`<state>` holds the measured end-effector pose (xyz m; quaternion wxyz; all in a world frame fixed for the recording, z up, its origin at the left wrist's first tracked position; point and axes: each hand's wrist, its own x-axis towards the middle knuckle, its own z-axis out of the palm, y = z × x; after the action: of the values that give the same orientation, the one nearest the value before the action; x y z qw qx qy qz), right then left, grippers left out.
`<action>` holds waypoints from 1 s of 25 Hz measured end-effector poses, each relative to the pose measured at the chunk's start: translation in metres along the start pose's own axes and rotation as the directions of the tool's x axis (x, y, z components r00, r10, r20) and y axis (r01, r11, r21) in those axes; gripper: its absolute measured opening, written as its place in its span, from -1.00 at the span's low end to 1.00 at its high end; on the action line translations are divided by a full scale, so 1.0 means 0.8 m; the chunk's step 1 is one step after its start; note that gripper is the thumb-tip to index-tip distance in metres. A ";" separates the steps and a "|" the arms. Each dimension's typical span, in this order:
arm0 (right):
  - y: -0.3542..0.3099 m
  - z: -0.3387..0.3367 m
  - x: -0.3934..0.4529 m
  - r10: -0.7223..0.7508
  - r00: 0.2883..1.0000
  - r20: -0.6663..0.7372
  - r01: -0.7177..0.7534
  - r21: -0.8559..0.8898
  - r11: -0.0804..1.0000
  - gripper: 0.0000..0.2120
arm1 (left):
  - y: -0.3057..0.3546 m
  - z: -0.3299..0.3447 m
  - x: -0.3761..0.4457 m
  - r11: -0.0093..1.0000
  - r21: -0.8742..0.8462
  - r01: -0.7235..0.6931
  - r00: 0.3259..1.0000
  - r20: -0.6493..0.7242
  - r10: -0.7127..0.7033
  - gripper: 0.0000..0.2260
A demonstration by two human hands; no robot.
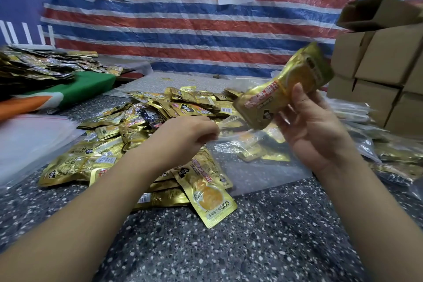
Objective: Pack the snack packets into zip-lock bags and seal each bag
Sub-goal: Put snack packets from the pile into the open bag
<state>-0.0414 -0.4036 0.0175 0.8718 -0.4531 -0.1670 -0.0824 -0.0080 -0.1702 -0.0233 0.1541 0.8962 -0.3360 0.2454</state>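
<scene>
Right hand: my right hand (313, 121) grips a stack of gold snack packets (283, 89), raised and tilted above the tabletop (251, 247)
Left hand: my left hand (185, 135) pinches the mouth of the clear zip-lock bag (251, 167)
Bag: lies flat between my hands, a few packets inside
Pile: loose packets (142, 126) heaped beside my left hand

raised packets (283, 89) motion-blurred, boxes (384, 71) cut off
</scene>
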 end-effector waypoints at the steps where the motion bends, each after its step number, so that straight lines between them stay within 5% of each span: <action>1: -0.003 -0.001 0.001 -0.056 0.998 0.012 0.056 0.019 0.998 -0.81 | 0.000 0.000 0.000 1.000 0.008 -0.024 1.000 0.005 0.024 -0.87; 6: -0.006 -0.004 0.005 -0.225 0.974 0.035 0.225 -0.005 0.974 -0.80 | 0.009 0.001 0.001 0.991 0.052 -0.126 0.992 -0.024 0.127 -0.87; 8: -0.004 -0.005 0.003 -0.292 0.949 0.118 0.310 -0.177 0.934 -0.80 | 0.012 -0.001 0.001 0.984 0.061 -0.168 0.985 -0.036 0.170 -0.86; 10: -0.007 -0.007 -0.002 -0.307 0.919 0.246 0.392 -0.504 0.769 -0.77 | 0.014 -0.003 0.001 0.979 0.060 -0.196 0.979 -0.052 0.199 -0.88; 14: -0.017 -0.011 -0.011 -0.158 0.882 0.444 0.471 -0.846 0.251 -0.72 | 0.016 -0.004 0.001 0.978 0.051 -0.202 0.976 -0.078 0.205 -0.89; 25: -0.024 -0.017 -0.016 0.197 0.933 0.300 0.311 -0.950 -0.030 -0.88 | 0.024 0.001 0.001 0.990 -0.121 -0.077 0.990 -0.131 0.061 -0.87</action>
<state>-0.0561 -0.4254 0.0200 0.2292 -0.9373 -0.2273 -0.1316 -0.0202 -0.1854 -0.0214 0.2228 0.8550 -0.3713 0.2853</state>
